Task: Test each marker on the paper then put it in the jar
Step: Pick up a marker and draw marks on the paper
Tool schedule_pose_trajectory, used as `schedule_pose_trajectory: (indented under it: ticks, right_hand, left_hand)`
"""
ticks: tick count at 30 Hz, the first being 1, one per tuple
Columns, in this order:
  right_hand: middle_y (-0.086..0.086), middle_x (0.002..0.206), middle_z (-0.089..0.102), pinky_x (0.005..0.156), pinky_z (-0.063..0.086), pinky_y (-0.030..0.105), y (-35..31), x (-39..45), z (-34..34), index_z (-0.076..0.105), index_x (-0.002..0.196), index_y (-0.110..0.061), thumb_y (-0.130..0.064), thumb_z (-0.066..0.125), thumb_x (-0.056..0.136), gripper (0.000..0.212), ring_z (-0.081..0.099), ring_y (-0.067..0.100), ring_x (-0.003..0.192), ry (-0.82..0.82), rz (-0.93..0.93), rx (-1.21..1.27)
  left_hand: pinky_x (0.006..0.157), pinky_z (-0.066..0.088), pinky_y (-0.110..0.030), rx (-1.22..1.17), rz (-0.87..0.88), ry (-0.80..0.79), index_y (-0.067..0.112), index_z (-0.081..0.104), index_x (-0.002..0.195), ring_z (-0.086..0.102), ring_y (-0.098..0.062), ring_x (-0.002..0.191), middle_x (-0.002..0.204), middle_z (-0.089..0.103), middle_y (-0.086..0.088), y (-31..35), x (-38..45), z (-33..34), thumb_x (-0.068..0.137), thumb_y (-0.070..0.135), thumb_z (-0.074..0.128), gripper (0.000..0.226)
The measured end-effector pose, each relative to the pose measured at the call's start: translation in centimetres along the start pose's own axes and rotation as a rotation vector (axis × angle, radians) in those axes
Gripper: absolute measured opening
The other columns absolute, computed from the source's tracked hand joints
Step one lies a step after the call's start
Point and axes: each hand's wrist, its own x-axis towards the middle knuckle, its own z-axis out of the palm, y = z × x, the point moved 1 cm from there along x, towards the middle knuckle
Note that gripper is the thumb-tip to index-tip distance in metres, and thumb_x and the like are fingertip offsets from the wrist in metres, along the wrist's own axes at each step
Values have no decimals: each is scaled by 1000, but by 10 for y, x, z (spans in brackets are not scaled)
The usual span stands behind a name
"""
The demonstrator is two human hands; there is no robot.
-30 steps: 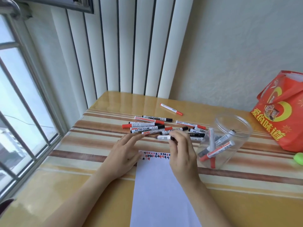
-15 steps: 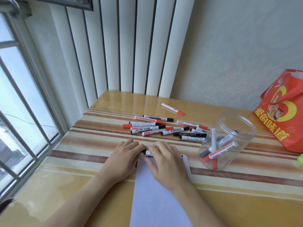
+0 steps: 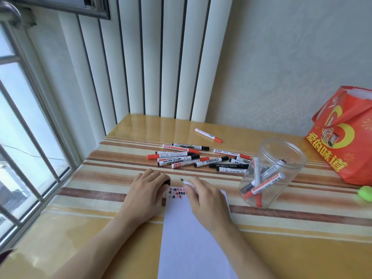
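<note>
A striped table (image 3: 302, 234) is seen beside a window (image 3: 24, 137), with white vertical slats (image 3: 161, 57) behind it. A red bag (image 3: 346, 141) is stood at the far right edge. A sheet of paper (image 3: 191, 238) is laid at the near centre, its top edge covered with small red and black marks (image 3: 177, 193). A clear jar (image 3: 269, 172) is placed right of the paper, upright, with several markers leaned inside. A pile of markers (image 3: 199, 159) is spread beyond the paper. The left hand (image 3: 149, 194) is rested at the paper's top left corner, fingers curled around a black cap (image 3: 167, 182). An uncapped marker (image 3: 186, 182) is pinched in the right hand (image 3: 205, 200), its black tip held just above the paper's top edge.
</note>
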Motion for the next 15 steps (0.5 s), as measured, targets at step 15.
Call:
schedule_pose_trajectory:
  ticks: [15]
  right_hand:
    - [7,94,71,63,44,25,6,9,-18,67,123,-14,-7,58,100,26,70,25,79,-47,606,1337]
  left_hand:
    - [111,27,-33,-48,-5,-238,48,38,148,38,-2,134,139,44,21,-6,0,11,97,56,44,52]
